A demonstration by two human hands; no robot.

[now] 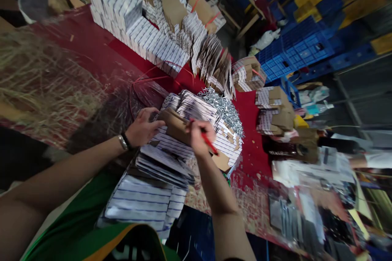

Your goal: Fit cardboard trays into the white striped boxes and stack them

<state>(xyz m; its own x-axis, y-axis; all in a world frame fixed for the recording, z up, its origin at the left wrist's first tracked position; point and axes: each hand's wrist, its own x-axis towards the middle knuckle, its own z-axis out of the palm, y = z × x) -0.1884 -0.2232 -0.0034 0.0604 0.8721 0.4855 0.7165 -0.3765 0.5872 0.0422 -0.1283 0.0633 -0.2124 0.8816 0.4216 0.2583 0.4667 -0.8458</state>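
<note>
A brown folded cardboard piece lies across white cardboard pieces with dark stripes. My left hand has its thumb and curled fingers around the piece's left end. Over the other end, my right hand is closed around a slim red-handled tool, its tip blurred. Silvery metal strips are heaped just beyond. Close to my body, a stack of flat striped pieces rests on a larger striped bundle.
Rows of folded striped cardboard line the far side of the red tabletop. A blue crate stands at the back right. Papers and dark items crowd the right, where another person's sleeve shows. Straw-like scraps cover the left.
</note>
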